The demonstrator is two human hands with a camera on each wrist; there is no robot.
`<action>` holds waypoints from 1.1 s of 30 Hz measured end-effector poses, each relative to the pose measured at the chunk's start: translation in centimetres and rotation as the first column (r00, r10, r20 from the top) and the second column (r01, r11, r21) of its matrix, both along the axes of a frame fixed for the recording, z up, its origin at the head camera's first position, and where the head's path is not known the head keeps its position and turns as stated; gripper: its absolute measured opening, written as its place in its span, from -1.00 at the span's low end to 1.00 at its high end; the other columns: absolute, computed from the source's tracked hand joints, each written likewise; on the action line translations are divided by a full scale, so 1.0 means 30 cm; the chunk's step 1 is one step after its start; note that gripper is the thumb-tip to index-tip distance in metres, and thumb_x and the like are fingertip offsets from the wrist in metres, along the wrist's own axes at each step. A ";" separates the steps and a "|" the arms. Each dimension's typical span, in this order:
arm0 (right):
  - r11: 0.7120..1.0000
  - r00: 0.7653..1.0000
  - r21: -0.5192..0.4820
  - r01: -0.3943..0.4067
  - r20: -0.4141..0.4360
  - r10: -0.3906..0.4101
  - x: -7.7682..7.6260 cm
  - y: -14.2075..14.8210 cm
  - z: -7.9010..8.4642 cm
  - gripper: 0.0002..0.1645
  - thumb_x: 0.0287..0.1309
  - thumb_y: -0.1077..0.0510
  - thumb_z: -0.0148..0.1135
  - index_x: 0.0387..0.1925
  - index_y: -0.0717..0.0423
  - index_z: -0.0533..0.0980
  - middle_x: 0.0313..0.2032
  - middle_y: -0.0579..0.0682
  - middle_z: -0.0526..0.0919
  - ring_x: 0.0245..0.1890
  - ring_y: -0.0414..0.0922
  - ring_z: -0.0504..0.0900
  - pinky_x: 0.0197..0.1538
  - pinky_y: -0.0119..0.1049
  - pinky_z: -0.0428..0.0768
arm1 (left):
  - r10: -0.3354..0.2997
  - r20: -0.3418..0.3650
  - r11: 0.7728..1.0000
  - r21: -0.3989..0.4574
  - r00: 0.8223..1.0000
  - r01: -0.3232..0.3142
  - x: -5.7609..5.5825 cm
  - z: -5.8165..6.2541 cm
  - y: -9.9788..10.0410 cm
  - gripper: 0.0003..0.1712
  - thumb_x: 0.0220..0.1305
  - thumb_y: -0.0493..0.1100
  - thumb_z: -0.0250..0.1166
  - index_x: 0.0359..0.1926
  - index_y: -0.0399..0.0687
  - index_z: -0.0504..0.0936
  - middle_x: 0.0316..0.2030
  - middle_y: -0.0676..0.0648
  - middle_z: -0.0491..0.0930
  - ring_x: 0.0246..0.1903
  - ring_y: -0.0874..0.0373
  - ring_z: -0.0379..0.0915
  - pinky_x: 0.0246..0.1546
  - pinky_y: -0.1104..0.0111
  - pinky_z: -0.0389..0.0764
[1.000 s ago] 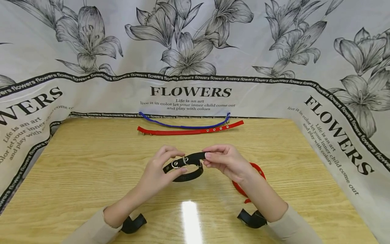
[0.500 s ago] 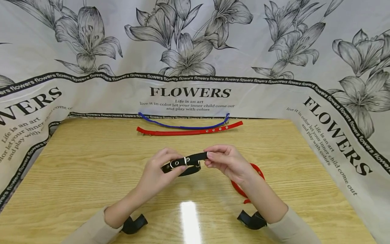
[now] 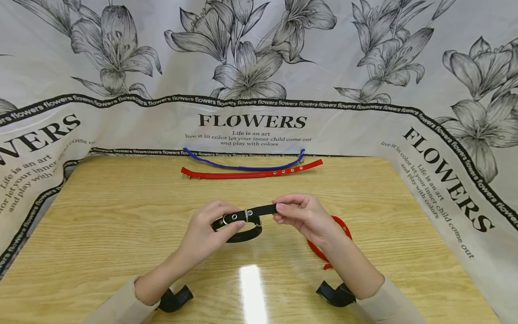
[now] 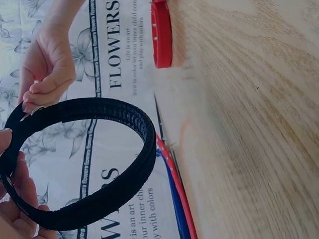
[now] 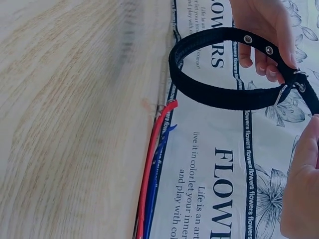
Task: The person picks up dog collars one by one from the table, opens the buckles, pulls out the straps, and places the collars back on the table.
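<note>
A black collar (image 3: 243,236), bent into a loop, hangs between both hands above the table, its tail passing through a metal buckle (image 3: 246,215). Several metal eyelets dot the strap. My left hand (image 3: 205,228) pinches the collar just left of the buckle, thumb below and fingers above. With thumb and fingertips, my right hand (image 3: 303,217) pinches the tail end, which stretches out to the right. The left wrist view shows the loop of the collar (image 4: 133,183) round and open in the middle. In the right wrist view, the buckle's metal frame (image 5: 280,95) stands on the strap.
A blue collar (image 3: 251,168) and a red collar (image 3: 238,176) lie stretched out along the table's back edge. Another red collar (image 3: 317,252), looped, lies partly behind the right forearm. Black bands (image 3: 176,299) show by both cuffs. Printed cloth (image 3: 252,108) hangs behind the table (image 3: 121,198).
The left hand and the collar's loop have shifted slightly left and down. The tail now shows longer and straighter between the buckle and the right hand, which has moved slightly right.
</note>
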State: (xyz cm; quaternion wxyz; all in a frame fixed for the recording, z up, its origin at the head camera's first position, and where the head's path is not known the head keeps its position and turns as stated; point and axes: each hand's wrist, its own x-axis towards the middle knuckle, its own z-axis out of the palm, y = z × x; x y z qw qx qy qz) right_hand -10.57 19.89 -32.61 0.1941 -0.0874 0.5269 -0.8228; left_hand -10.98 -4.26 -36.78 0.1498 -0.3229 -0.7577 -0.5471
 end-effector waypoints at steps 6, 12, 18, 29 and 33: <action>0.999 0.999 0.032 0.025 -0.027 -0.025 0.009 -0.001 0.007 -0.77 0.15 0.43 0.15 -0.33 0.14 0.67 -0.43 0.01 0.70 -0.43 -0.16 0.69 -0.25 -0.36 0.63 | 0.001 -0.031 1.000 -0.010 1.000 -0.001 0.005 0.005 -0.009 -0.77 -0.03 -0.30 0.44 -0.26 -0.10 0.69 -0.30 0.11 0.61 -0.24 0.23 0.49 -0.27 0.36 0.54; 0.997 0.996 0.067 0.043 -0.084 -0.037 0.015 -0.002 0.012 -0.78 0.14 0.43 0.16 -0.34 0.14 0.67 -0.43 0.00 0.70 -0.44 -0.17 0.69 -0.25 -0.35 0.63 | -0.017 -0.092 1.000 -0.007 0.996 0.016 0.007 0.012 -0.013 -0.77 -0.09 -0.33 0.46 -0.30 -0.12 0.70 -0.35 0.07 0.62 -0.31 0.21 0.50 -0.34 0.38 0.52; 0.996 0.993 0.078 0.051 -0.112 -0.042 0.020 0.003 0.012 -0.75 0.14 0.45 0.14 -0.35 0.14 0.67 -0.43 -0.01 0.70 -0.45 -0.18 0.69 -0.27 -0.36 0.63 | -0.030 -0.166 0.999 -0.039 0.986 0.024 0.008 0.032 -0.013 -0.77 -0.15 -0.33 0.49 -0.35 -0.16 0.70 -0.40 0.04 0.62 -0.37 0.22 0.49 -0.42 0.46 0.51; 0.992 0.988 0.117 0.053 -0.153 -0.035 0.020 0.042 0.026 -0.73 0.16 0.43 0.13 -0.35 0.09 0.68 -0.44 -0.05 0.70 -0.44 -0.20 0.68 -0.24 -0.36 0.63 | -0.028 -0.186 0.998 -0.052 0.982 0.018 0.017 0.051 -0.028 -0.78 -0.15 -0.34 0.48 -0.36 -0.13 0.71 -0.39 0.06 0.63 -0.39 0.23 0.49 -0.45 0.51 0.50; 0.997 0.987 0.075 0.031 -0.159 -0.019 0.017 0.059 0.031 -0.71 0.17 0.46 0.10 -0.33 0.13 0.68 -0.43 -0.02 0.71 -0.44 -0.19 0.69 -0.24 -0.36 0.63 | -0.047 -0.170 0.999 -0.020 0.984 0.044 0.014 0.056 -0.020 -0.75 -0.14 -0.36 0.48 -0.33 -0.14 0.71 -0.37 0.04 0.64 -0.37 0.21 0.50 -0.45 0.50 0.52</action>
